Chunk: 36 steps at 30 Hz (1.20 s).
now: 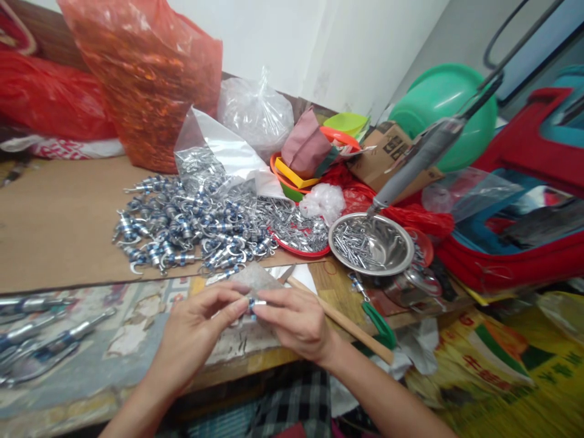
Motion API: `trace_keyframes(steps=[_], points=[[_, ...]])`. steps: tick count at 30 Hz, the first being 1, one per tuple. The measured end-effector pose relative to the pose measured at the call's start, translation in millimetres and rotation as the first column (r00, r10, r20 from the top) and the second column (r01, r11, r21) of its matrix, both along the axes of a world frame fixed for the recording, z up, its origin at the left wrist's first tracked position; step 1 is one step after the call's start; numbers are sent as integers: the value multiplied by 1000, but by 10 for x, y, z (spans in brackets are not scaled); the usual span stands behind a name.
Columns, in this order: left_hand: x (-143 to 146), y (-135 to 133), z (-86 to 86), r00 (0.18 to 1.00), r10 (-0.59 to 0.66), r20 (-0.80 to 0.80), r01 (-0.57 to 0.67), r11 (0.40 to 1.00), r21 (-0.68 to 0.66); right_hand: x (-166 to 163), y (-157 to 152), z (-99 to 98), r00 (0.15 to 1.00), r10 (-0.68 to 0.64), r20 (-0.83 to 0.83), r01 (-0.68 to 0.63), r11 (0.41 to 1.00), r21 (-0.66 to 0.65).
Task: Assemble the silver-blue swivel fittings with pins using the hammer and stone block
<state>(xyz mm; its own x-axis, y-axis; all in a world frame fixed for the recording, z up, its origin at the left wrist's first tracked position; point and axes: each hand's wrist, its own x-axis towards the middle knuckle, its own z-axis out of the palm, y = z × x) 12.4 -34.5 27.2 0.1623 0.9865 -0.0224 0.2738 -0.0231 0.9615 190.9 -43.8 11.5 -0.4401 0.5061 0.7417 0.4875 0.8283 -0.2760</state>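
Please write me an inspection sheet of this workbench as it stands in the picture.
Surface: cardboard sheet over a worn wooden bench.
Job's things: small blue-and-silver metal piece pinched between both hands; pile of like pieces.
Clutter: steel bowl of pins, red plate, plastic bags, green-handled tool, wooden stick.
Grippers: left hand and right hand, fingers closed on the piece.
Cables: nothing seen.
Surroundings: green basin, red case.

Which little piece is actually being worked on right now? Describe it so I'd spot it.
Start at the big pile of metal clips on the table, then drop to the two hands below. The small silver-and-blue clip is pinched between left hand and right hand, alone off the table.
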Motion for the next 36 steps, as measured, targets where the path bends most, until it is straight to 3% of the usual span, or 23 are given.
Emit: trace_keyframes(steps=[6, 9, 12, 14, 15, 16, 19, 21, 27, 36], points=[[75, -63, -93, 969, 95, 230, -41, 972, -231, -97, -105, -26, 966, -107, -235, 31, 951, -307], [130, -111, -167, 908, 139, 395, -33, 965, -262, -112, -154, 49, 960, -183, -214, 64, 882, -467], [154, -126, -215, 880, 148, 450, -14, 957, -289, -7, -28, 135, 987, -133, -93, 49, 792, -609], [149, -115, -225, 873, 146, 466, 10, 949, -316, 150, 197, 167, 972, -216, 95, 229, 766, -600], [143, -105, -223, 871, 138, 472, 24, 947, -322, 246, 341, 170, 918, -347, 193, 395, 747, -535], [137, -94, -216, 871, 128, 474, 37, 945, -325, 344, 495, 161, 792, -511, 333, 610, 670, -423], [129, -55, -178, 881, 81, 466, 90, 939, -333, 575, 919, 73, 647, -606, 463, 762, 546, -349], [131, -28, -158, 887, 54, 459, 118, 934, -338, 635, 1105, -16, 619, -594, 514, 783, 516, -347], [98, 48, -211, 871, 62, 488, 145, 915, -376, 650, 1260, -173, 595, -603, 531, 800, 504, -325], [75, 84, -236, 867, 75, 492, 144, 908, -393, 836, 1157, -192, 694, -633, 344, 720, 594, -358]])
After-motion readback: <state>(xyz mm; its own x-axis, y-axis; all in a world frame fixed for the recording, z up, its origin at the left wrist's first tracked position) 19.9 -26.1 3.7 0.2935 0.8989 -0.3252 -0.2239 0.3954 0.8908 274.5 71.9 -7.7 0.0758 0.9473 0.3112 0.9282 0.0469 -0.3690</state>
